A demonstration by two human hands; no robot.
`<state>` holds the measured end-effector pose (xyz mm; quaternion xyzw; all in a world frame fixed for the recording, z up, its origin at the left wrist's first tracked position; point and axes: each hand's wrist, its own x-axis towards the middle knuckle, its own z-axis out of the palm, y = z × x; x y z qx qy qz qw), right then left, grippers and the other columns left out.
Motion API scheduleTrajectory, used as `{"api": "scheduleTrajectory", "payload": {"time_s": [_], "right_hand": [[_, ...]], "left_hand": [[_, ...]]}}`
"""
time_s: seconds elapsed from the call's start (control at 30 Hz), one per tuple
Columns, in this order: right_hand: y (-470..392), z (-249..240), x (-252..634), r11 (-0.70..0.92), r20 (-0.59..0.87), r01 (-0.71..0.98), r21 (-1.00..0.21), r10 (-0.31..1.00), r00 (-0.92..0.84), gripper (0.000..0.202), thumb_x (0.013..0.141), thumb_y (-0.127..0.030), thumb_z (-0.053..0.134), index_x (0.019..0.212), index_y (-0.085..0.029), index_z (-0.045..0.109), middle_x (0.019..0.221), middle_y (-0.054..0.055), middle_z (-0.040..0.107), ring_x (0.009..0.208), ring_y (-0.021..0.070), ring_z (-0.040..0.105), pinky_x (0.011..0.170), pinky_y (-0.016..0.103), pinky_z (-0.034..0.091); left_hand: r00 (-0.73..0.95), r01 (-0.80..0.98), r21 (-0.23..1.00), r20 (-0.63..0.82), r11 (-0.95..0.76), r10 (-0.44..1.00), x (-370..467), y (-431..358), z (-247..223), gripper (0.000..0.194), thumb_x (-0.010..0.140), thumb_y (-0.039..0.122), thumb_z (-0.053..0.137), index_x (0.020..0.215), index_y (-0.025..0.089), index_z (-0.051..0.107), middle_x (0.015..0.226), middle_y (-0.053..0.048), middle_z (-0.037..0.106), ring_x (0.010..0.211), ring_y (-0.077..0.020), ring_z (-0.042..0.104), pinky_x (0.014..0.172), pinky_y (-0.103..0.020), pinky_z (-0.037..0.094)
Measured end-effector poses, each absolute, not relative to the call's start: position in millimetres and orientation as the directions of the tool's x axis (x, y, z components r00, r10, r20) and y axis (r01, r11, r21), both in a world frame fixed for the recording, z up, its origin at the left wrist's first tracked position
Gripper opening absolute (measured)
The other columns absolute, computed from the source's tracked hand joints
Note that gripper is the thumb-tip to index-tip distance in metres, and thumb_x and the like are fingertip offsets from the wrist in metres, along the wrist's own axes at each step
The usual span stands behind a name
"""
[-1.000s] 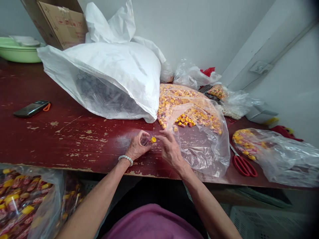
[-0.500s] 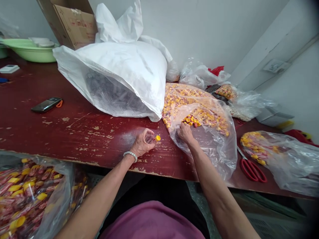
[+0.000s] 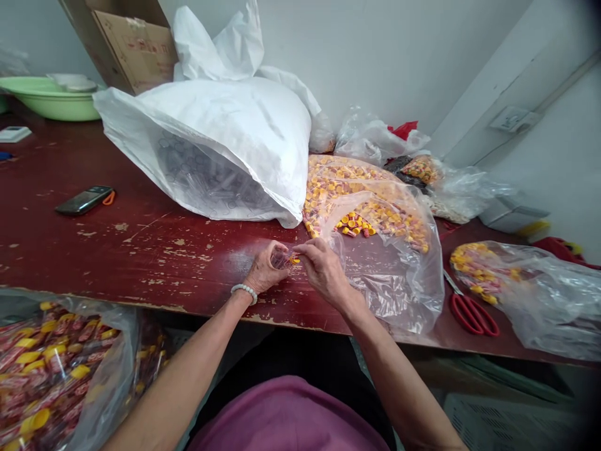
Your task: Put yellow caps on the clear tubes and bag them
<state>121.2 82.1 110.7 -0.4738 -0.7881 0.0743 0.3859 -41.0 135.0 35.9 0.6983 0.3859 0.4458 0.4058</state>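
My left hand (image 3: 265, 268), with a beaded bracelet on the wrist, is curled round a small clear tube (image 3: 280, 257) just above the table. A yellow cap (image 3: 294, 260) shows at the tube's right end. My right hand (image 3: 320, 266) meets it there, thumb and fingertips pinched at the cap; whether they hold a further small piece is too small to tell. Behind my right hand, yellow-capped pieces (image 3: 353, 224) lie in the mouth of a clear plastic bag (image 3: 399, 275). A large white sack (image 3: 244, 125) of clear tubes lies open behind my left hand.
On the dark red table (image 3: 141, 250) lie a phone (image 3: 85, 200) at left and red-handled scissors (image 3: 473, 315) at right. Another bag (image 3: 554, 300) lies beyond the scissors. Below the front edge at left is a bag of filled tubes (image 3: 51, 369). A green basin (image 3: 51, 106) stands at back left.
My right hand has come out of the clear bag and moved left to the capped end of the tube. My left hand keeps its hold on the tube. The view has shifted slightly.
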Motion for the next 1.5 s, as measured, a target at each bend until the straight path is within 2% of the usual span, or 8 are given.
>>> {"api": "scheduleTrajectory", "payload": {"time_s": [0.3, 0.6, 0.73, 0.83, 1.17, 1.27, 1.4, 1.5], "right_hand": [[87.5, 107.9, 114.5, 0.602, 0.534, 0.645, -0.472, 0.777, -0.334, 0.027, 0.087, -0.014, 0.047, 0.111, -0.022, 0.057, 0.108, 0.007, 0.06, 0.104, 0.0186, 0.055, 0.091, 0.035, 0.045], [75.1, 94.1, 113.3, 0.54, 0.452, 0.803, -0.253, 0.8, -0.395, 0.047, 0.072, 0.0, 0.044, 0.107, -0.024, 0.063, 0.125, 0.007, 0.052, 0.11, 0.023, 0.048, 0.092, 0.041, 0.043], [99.3, 106.5, 157.4, 0.344, 0.612, 0.849, -0.401, 0.79, -0.031, 0.034, 0.081, -0.008, 0.038, 0.101, -0.021, 0.062, 0.105, 0.007, 0.061, 0.099, 0.019, 0.054, 0.087, 0.035, 0.045], [136.1, 99.3, 199.4, -0.05, 0.441, 0.878, -0.476, 0.85, 0.288, 0.029, 0.081, -0.012, 0.037, 0.097, -0.016, 0.06, 0.097, 0.01, 0.062, 0.094, 0.0214, 0.055, 0.086, 0.037, 0.042], [176.4, 63.4, 228.7, -0.141, 0.299, 0.813, -0.564, 0.883, 0.361, 0.019, 0.079, -0.023, 0.05, 0.092, -0.013, 0.06, 0.093, 0.014, 0.064, 0.092, 0.0255, 0.057, 0.085, 0.041, 0.041], [154.2, 80.5, 216.2, -0.035, 0.335, 0.68, -0.732, 0.851, 0.404, 0.031, 0.088, -0.036, 0.041, 0.103, -0.014, 0.056, 0.092, 0.009, 0.064, 0.08, 0.0174, 0.059, 0.071, 0.032, 0.047], [113.1, 107.7, 163.8, 0.293, 0.333, 0.168, -0.941, 0.892, 0.306, 0.034, 0.085, -0.045, 0.051, 0.106, -0.02, 0.057, 0.09, 0.003, 0.065, 0.065, 0.0098, 0.056, 0.053, 0.021, 0.043], [99.2, 107.5, 117.3, 0.25, 0.249, 0.017, -0.968, 0.955, 0.161, 0.03, 0.081, -0.043, 0.058, 0.101, -0.019, 0.06, 0.086, 0.002, 0.067, 0.067, 0.0096, 0.058, 0.056, 0.021, 0.046]], "left_hand": [[0.306, 0.211, 0.901, 0.307, -0.379, 0.901, -42.0, 133.1, 41.6, 0.034, 0.061, 0.015, 0.066, 0.091, 0.017, 0.051, 0.08, 0.0, 0.06, 0.071, -0.0123, 0.058, 0.066, -0.024, 0.047], [0.289, 0.21, 0.898, 0.32, -0.386, 0.902, -40.2, 133.8, 37.1, 0.035, 0.061, 0.018, 0.068, 0.091, 0.018, 0.05, 0.087, -0.003, 0.063, 0.08, -0.0153, 0.062, 0.072, -0.027, 0.05], [0.27, 0.225, 0.895, 0.323, -0.386, 0.907, -38.7, 134.9, 34.8, 0.036, 0.06, 0.016, 0.067, 0.091, 0.018, 0.05, 0.088, -0.002, 0.062, 0.081, -0.0157, 0.063, 0.07, -0.026, 0.051], [0.279, 0.211, 0.909, 0.298, -0.361, 0.913, -38.7, 135.5, 33.2, 0.038, 0.059, 0.014, 0.066, 0.093, 0.019, 0.05, 0.088, -0.002, 0.062, 0.079, -0.0156, 0.064, 0.067, -0.025, 0.052], [0.273, 0.233, 0.914, 0.268, -0.333, 0.924, -40.1, 133.1, 41.1, 0.038, 0.058, 0.009, 0.063, 0.093, 0.018, 0.05, 0.087, -0.001, 0.062, 0.084, -0.0164, 0.063, 0.072, -0.027, 0.052], [0.274, 0.225, 0.907, 0.291, -0.355, 0.917, -39.5, 134.6, 36.9, 0.038, 0.058, 0.01, 0.064, 0.093, 0.018, 0.051, 0.089, -0.002, 0.062, 0.085, -0.0164, 0.063, 0.074, -0.027, 0.052], [0.288, 0.202, 0.914, 0.289, -0.353, 0.913, -39.6, 136.1, 32.0, 0.039, 0.059, 0.015, 0.067, 0.095, 0.018, 0.051, 0.093, -0.003, 0.062, 0.085, -0.0165, 0.063, 0.074, -0.028, 0.052], [0.289, 0.197, 0.913, 0.293, -0.357, 0.911, -40.2, 135.2, 35.1, 0.039, 0.059, 0.016, 0.068, 0.095, 0.018, 0.051, 0.092, -0.003, 0.063, 0.084, -0.0165, 0.063, 0.075, -0.029, 0.051]]}}
